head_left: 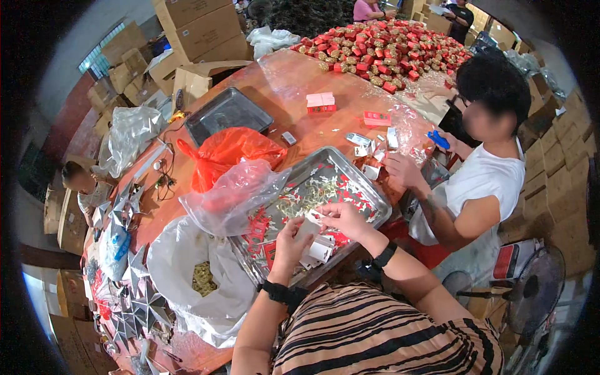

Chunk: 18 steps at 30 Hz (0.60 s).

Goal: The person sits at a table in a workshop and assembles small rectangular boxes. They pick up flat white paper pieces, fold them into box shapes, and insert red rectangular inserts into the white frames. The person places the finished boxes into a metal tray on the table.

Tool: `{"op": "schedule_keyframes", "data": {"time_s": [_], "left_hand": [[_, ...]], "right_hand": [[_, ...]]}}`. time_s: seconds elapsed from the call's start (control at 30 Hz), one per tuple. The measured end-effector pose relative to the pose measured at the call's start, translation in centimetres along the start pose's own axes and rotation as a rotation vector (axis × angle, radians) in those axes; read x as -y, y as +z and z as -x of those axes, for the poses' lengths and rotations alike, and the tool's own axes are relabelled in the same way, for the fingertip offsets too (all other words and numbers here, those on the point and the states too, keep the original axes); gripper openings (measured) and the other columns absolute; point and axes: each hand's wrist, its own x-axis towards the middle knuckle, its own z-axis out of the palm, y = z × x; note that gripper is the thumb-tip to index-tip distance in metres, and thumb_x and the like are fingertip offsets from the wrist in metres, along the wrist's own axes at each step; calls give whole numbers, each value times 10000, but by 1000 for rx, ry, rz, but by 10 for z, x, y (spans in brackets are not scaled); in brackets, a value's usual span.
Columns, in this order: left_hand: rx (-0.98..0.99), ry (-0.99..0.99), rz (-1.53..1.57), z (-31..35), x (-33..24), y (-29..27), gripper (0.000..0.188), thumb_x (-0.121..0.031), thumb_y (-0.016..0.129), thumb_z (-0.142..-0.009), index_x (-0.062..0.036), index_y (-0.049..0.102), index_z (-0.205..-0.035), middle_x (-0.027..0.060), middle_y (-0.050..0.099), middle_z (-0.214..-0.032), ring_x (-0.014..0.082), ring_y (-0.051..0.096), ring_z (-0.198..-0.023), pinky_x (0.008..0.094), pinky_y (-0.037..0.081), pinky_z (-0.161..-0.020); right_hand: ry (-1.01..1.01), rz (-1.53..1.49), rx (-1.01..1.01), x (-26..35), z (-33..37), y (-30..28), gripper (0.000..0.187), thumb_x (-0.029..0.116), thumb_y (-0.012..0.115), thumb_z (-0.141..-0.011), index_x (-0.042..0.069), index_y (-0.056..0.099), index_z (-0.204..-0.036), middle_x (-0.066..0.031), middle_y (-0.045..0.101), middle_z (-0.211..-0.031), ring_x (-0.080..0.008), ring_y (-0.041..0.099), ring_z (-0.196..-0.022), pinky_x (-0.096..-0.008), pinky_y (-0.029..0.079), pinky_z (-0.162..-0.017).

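Note:
Over the near part of a metal tray [382,201], my left hand [286,247] is closed on a small white card [309,230]. My right hand [345,220] pinches at the top of the same card, thumb and fingers together. Whatever else its fingertips hold is too small to make out. Loose red and white pieces lie in the tray, with a pile of pale yellowish bits [306,201] in the middle. Just below my hands sits a group of white folded cards [321,249], and red cards [257,230] lie beside my left hand.
Left of the tray stand a white-lined container [181,250] and a red plastic bag [231,153]. Farther off are a dark tray [228,115] and a heap of red-and-gold items [381,53]. At right, a co-worker [481,187] holds a blue tool [439,140].

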Motion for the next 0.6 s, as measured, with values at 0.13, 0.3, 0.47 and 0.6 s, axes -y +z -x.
{"op": "schedule_keyframes", "data": {"time_s": [0.13,0.3,0.47,0.6], "left_hand": [[88,-21,57,-1,3,-13,370,20,609,-746,13,519,-1105,47,614,-907,102,569,-828,225,454,-715],[162,-92,137,0,0,-18,346,16,575,-765,20,524,-1107,42,619,-929,93,574,-811,220,454,-721],[211,-128,81,-1,-6,-21,346,21,564,-765,27,519,-1108,60,622,-931,90,577,-810,215,454,-714],[282,-228,43,-2,-25,-19,342,31,556,-756,29,507,-1095,83,625,-927,96,581,-792,223,458,-694]], "right_hand": [[-66,140,-54,-7,-5,3,192,37,656,-731,-38,612,-902,-43,611,-749,-78,572,-662,-213,465,-584],[-21,60,-37,-8,-11,6,197,29,683,-689,-12,598,-861,-31,590,-715,-79,552,-653,-227,466,-598],[-47,139,35,-20,-16,2,249,46,704,-662,2,580,-873,-36,577,-742,-99,547,-632,-248,466,-596],[-77,266,112,-4,-10,9,351,73,717,-646,6,560,-954,-53,575,-789,-124,555,-637,-260,466,-599]]}}
